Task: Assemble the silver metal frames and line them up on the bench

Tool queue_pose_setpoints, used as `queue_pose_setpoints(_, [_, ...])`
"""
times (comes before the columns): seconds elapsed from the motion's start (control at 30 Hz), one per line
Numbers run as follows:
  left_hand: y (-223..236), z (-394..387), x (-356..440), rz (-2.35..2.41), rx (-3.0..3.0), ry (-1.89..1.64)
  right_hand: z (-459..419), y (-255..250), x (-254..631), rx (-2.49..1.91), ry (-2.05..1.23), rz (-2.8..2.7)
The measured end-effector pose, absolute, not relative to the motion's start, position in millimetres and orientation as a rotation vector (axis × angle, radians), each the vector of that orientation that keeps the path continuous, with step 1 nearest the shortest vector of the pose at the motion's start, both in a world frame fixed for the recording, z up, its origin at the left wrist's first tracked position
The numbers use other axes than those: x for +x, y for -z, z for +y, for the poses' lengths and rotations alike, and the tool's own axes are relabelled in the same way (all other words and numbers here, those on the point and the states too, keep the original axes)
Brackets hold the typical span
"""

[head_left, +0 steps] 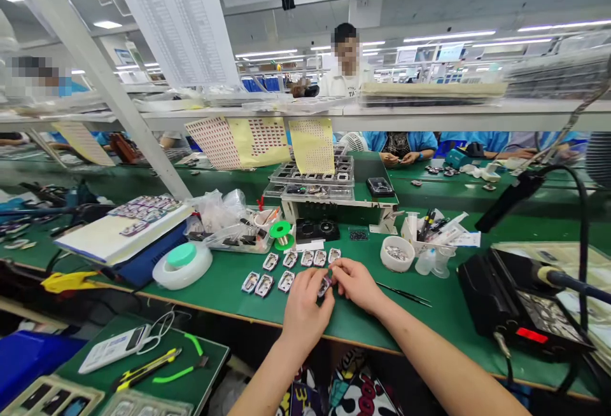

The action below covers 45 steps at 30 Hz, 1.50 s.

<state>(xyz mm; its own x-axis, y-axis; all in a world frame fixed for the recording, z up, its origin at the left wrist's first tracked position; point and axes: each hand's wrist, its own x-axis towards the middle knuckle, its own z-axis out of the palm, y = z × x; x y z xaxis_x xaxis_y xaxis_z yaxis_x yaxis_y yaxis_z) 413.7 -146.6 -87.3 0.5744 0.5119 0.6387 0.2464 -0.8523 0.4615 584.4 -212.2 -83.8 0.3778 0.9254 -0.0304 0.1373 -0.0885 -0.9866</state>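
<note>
My left hand [305, 305] is closed around a small rounded housing [324, 286] that looks like a watch case, held just above the green bench. At its far edge, my right hand [356, 284] has thumb and forefinger pinched together; anything between these fingertips is too small to make out. Similar silver-rimmed housings [264, 285] lie in two loose rows beyond and to the left of my hands. Black tweezers [405, 295] rest on the bench to the right of my right hand.
A white tub of small parts [397, 254] and a pen holder [422, 235] stand behind right. The black soldering station [520, 314] is at right. A solder spool [282, 236] and tape roll [182, 266] sit left. Another person's hands [401, 158] work across the bench.
</note>
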Motion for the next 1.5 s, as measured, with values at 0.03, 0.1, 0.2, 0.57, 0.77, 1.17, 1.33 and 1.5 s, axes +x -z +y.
queue_pose_setpoints(0.03, [88, -145, 410, 0.664, 2.518, -1.161, -212, 83, 584, -1.521, -0.885, -0.986])
queue_pose_setpoints(0.1, [90, -141, 400, 0.752, 2.598, -1.127, -211, 83, 583, -1.522, -0.890, -0.977])
queue_pose_setpoints(0.2, [90, -133, 386, 0.850, 2.728, -1.024, -211, 84, 583, -1.524, -0.902, -0.989])
queue_pose_setpoints(0.57, [89, -119, 371, 0.945, 2.868, -0.853, -211, 86, 583, -1.552, -0.898, -1.038])
queue_pose_setpoints(0.77, [91, -118, 366, 0.836, 2.799, -0.945, -211, 88, 585, -1.562, -0.884, -1.048])
queue_pose_setpoints(1.17, [21, -16, 261, 1.285, 2.654, -1.471, -208, 95, 592, -1.643, -0.894, -1.146])
queue_pose_setpoints(1.33, [-22, 88, 185, 1.940, 2.667, -1.278, -207, 95, 589, -1.641, -0.847, -1.184])
queue_pose_setpoints(1.5, [-38, 170, 154, 2.371, 2.559, -0.673, -209, 93, 583, -1.616, -0.844, -1.137])
